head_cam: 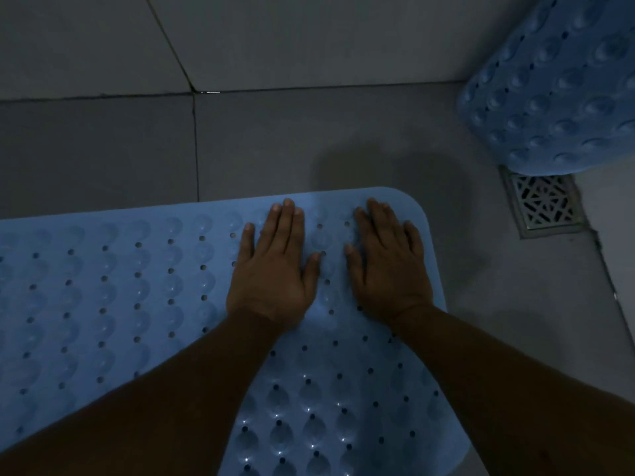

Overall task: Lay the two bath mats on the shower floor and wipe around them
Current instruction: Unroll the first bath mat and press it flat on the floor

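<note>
A light blue bath mat (120, 297) lies flat on the grey tiled shower floor (275, 139), filling the lower left and centre of the frame, its rounded corner reaching the centre right. It is dotted with rows of small holes and raised bumps. Both hands lie palm-down on it near that far corner. The left hand (275, 266) has its fingers straight and together, their tips almost at the mat's far edge. The right hand (388, 262) sits just beside it, fingers likewise flat and extended, nothing grasped by either; a narrow strip of mat shows between the two thumbs. Both forearms cross the mat from the lower edge of the frame.

In the upper right, a second blue mat (556, 84) shows its suction-cup side, its surface curved; it is apart from the first. Just under its lower edge a square metal floor drain (543, 204) with a lattice grille is set in the tiles, partly covered by that mat. The light is dim.
</note>
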